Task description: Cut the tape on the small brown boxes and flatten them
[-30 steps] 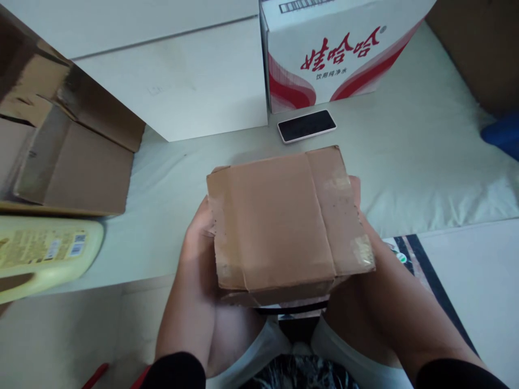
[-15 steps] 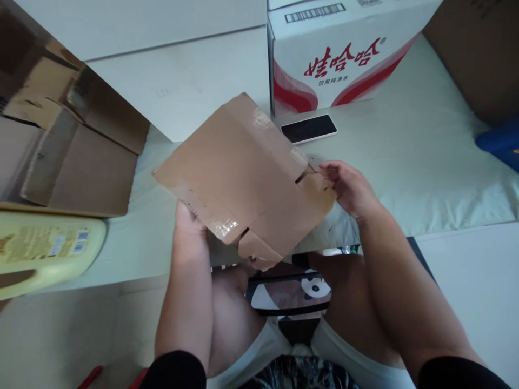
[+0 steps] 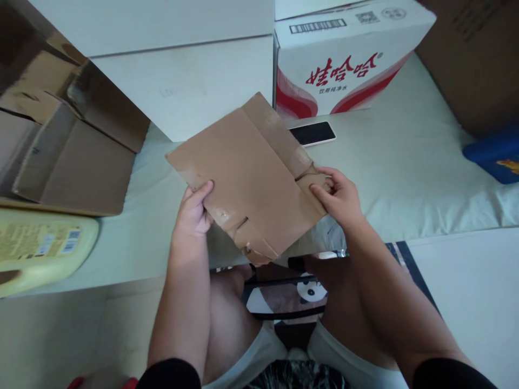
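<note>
The person is holding a flattened cardboard box (image 3: 247,178) out in front of the knees, its broad face tilted so that one corner is pointing toward eleven o'clock and the frayed, taped end is hanging down at six o'clock. The left hand (image 3: 193,213) is gripping the box's lower left edge at about eight o'clock, thumb lying on top of the board and the other fingers hidden beneath it. The right hand (image 3: 338,197) is pinching a small side flap at three o'clock, fingers curled round its edge. A second ago the same box was standing square and full between both palms; half a second ago it was already collapsing, with the right hand just reaching for the flap. So the box has been going from a solid block to a flat sheet, and both hands are now closing on opposite edges, which reads as the flattening being nearly complete, with only the loose flaps sticking out. Beyond the box at twelve o'clock a dark phone (image 3: 314,133) is lying on the pale mat (image 3: 405,162), partly hidden by the cardboard, and behind it a white carton with red lettering (image 3: 344,59) is standing. At nine o'clock an open brown carton (image 3: 68,162) is lying, with a yellow plastic jug (image 3: 40,248) just below it. A blue object (image 3: 492,154) is showing at three o'clock.
</note>
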`<move>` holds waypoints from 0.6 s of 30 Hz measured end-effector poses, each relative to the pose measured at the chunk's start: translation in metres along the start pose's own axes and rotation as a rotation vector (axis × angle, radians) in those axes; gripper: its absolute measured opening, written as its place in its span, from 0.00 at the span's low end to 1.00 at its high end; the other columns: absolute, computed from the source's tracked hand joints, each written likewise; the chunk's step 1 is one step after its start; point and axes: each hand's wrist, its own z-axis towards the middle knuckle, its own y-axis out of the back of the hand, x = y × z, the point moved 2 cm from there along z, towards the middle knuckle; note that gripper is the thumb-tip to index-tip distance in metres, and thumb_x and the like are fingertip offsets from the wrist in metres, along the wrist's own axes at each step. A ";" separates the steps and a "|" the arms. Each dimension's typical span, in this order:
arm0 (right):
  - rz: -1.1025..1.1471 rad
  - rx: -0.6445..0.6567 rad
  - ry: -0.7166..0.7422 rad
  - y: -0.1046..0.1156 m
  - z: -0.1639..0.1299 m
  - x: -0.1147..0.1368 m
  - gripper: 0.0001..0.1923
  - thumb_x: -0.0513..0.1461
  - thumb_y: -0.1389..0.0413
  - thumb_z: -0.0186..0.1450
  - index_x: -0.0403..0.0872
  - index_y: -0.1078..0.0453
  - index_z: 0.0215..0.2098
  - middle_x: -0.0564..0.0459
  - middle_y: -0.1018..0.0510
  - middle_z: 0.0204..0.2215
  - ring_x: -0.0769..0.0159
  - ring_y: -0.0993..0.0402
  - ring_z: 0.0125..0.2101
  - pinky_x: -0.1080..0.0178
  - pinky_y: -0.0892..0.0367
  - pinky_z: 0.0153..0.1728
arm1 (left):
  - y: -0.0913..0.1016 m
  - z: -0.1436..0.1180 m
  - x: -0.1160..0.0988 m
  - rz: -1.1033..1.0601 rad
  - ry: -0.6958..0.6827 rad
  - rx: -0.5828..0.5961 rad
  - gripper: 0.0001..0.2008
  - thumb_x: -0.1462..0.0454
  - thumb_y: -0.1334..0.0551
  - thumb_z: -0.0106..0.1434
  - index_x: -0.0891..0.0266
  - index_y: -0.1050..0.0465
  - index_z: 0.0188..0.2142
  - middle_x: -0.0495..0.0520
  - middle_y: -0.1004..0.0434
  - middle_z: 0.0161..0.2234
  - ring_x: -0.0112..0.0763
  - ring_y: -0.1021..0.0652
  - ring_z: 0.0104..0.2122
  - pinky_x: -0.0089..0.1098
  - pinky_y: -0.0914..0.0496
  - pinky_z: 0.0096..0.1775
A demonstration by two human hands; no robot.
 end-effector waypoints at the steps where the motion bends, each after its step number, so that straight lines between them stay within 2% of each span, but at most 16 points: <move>1: 0.150 0.018 -0.031 0.001 -0.002 0.002 0.26 0.54 0.37 0.59 0.52 0.26 0.51 0.54 0.20 0.31 0.62 0.24 0.30 0.57 0.26 0.36 | 0.001 0.002 0.002 -0.021 -0.027 -0.028 0.14 0.66 0.27 0.58 0.60 0.21 0.44 0.56 0.12 0.40 0.43 0.13 0.47 0.35 0.17 0.48; 4: 0.501 0.206 -0.145 -0.004 -0.011 0.009 0.31 0.63 0.36 0.55 0.52 0.26 0.46 0.53 0.19 0.31 0.63 0.22 0.28 0.58 0.24 0.32 | -0.001 0.004 0.006 -0.127 -0.108 -0.054 0.13 0.62 0.29 0.62 0.58 0.21 0.46 0.55 0.12 0.46 0.39 0.14 0.48 0.34 0.18 0.51; 6: 0.508 0.319 -0.229 -0.011 -0.021 0.011 0.32 0.64 0.31 0.49 0.50 0.27 0.36 0.54 0.22 0.25 0.65 0.24 0.23 0.59 0.25 0.28 | -0.006 0.001 0.009 -0.140 -0.126 -0.030 0.14 0.60 0.27 0.60 0.57 0.22 0.46 0.55 0.13 0.47 0.39 0.14 0.49 0.34 0.18 0.51; 9: 0.417 0.316 -0.325 -0.022 -0.034 0.010 0.29 0.60 0.28 0.47 0.48 0.30 0.26 0.55 0.27 0.19 0.69 0.30 0.19 0.64 0.32 0.20 | -0.014 -0.007 0.013 -0.099 -0.110 -0.035 0.18 0.62 0.22 0.53 0.56 0.22 0.42 0.53 0.12 0.43 0.38 0.14 0.44 0.33 0.18 0.48; 12: 0.416 0.281 -0.375 -0.032 -0.043 0.014 0.28 0.59 0.28 0.48 0.48 0.29 0.29 0.55 0.25 0.21 0.71 0.33 0.17 0.66 0.37 0.14 | -0.017 -0.011 0.014 -0.089 -0.059 -0.098 0.18 0.63 0.23 0.51 0.57 0.22 0.40 0.51 0.13 0.39 0.37 0.14 0.40 0.32 0.18 0.45; 15: 0.425 0.304 -0.433 -0.038 -0.052 0.026 0.29 0.61 0.29 0.47 0.48 0.30 0.30 0.56 0.25 0.19 0.72 0.36 0.14 0.66 0.37 0.12 | -0.020 -0.012 0.009 -0.084 0.024 -0.149 0.13 0.59 0.29 0.56 0.59 0.22 0.41 0.53 0.14 0.37 0.40 0.14 0.41 0.34 0.19 0.43; 18: 0.425 0.294 -0.485 -0.029 -0.065 0.038 0.30 0.61 0.28 0.48 0.48 0.31 0.28 0.58 0.30 0.14 0.73 0.37 0.11 0.68 0.37 0.11 | -0.024 -0.011 0.002 -0.104 0.047 -0.147 0.13 0.55 0.37 0.62 0.59 0.22 0.42 0.54 0.14 0.37 0.38 0.15 0.39 0.34 0.20 0.41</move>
